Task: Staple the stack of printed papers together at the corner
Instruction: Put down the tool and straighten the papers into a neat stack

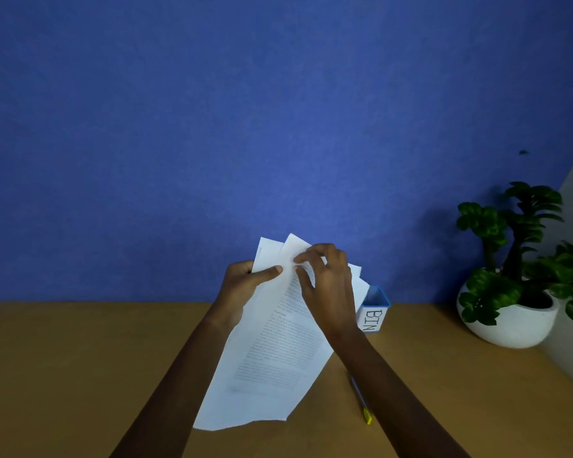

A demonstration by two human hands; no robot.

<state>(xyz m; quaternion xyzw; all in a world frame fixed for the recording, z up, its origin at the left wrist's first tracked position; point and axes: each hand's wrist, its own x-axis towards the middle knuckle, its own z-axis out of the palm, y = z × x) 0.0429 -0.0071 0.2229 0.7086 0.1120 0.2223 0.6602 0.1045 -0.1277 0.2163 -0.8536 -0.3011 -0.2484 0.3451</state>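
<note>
White printed papers [272, 345] were held up above the wooden desk [80, 375], fanned apart at the top so several corners stuck out unevenly. The left hand [242, 282] was closed on the upper left edge, thumb pressed over the front sheet. The right hand [328, 285] pinched the top of the sheets between curled fingers and thumb. No stapler was in view, and no staple showed. By my judgement the task was early: squaring the sheets and stapling the corner both remained. A pen [361, 401] lay on the desk beside a small box marked BIN [372, 317].
</note>
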